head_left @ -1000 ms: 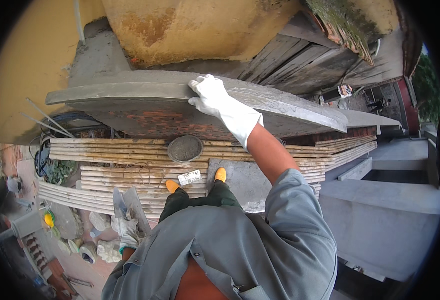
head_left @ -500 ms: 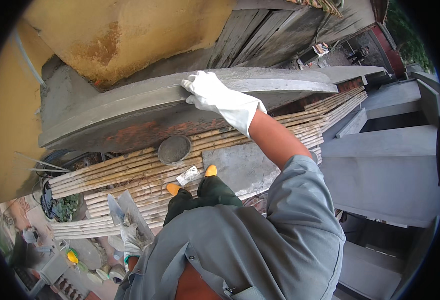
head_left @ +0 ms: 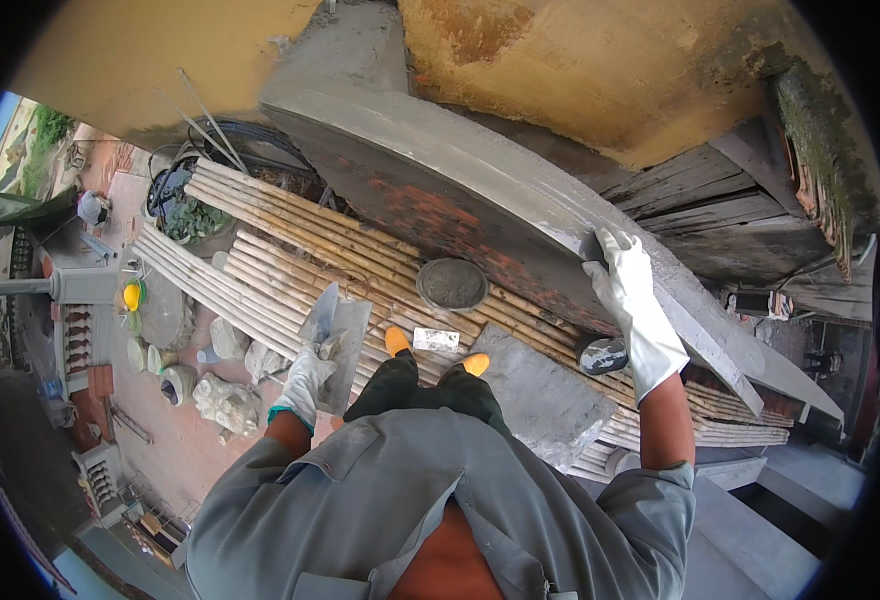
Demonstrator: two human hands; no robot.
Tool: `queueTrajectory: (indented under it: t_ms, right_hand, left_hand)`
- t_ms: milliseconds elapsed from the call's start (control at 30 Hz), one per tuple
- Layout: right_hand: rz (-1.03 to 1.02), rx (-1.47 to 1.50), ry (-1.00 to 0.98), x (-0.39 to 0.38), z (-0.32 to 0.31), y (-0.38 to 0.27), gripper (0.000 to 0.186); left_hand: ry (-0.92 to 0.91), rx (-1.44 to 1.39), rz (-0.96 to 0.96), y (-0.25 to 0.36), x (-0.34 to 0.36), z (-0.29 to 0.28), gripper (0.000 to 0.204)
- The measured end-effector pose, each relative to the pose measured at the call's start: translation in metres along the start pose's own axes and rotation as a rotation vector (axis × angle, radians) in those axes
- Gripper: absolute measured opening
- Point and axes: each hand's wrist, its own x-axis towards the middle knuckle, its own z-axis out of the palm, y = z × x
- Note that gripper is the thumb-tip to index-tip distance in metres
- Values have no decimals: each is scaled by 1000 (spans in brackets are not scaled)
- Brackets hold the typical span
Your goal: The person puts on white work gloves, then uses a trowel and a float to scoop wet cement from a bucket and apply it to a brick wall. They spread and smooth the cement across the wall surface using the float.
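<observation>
My left hand point(head_left: 308, 378), in a pale glove, grips a metal trowel point(head_left: 321, 312) together with a flat mortar board point(head_left: 346, 365) at my left side. My right hand point(head_left: 630, 300), in a long white glove, is at the front edge of a curved grey cement ledge point(head_left: 440, 145), fingers curled by a small dark grey piece that I cannot make out. Exposed red brick point(head_left: 460, 225) shows on the ledge's dark underside. A round tub of grey mortar point(head_left: 452, 285) and a white flat block point(head_left: 436, 339) lie by my yellow boots point(head_left: 475, 364).
I stand on bamboo poles point(head_left: 240, 200) with a grey slab point(head_left: 535, 395). A yellow wall point(head_left: 600, 70) rises beyond the ledge. Below at left are a courtyard point(head_left: 215, 480) with lumpy sacks point(head_left: 222, 402), a yellow hard hat point(head_left: 132, 295), balusters point(head_left: 78, 335) and coiled black hose point(head_left: 170, 195).
My view has swung toward the courtyard on the left. My right hand now lies farther right along the ledge. My left hand, with trowel and board, shows more fully.
</observation>
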Motion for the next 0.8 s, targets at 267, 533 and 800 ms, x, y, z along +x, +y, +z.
queueTrajectory:
  t_ms: [267, 533, 800]
  right_hand:
    - [-155, -71, 39, 116, 32, -119, 44]
    - [-231, -128, 97, 165, 65, -202, 31]
    - [-194, -276, 47, 88, 41, -127, 45]
  left_hand:
    - [29, -217, -16, -69, 15, 4, 52]
    - [20, -252, -114, -107, 31, -20, 49]
    - [-62, -306, -83, -81, 44, -55, 47]
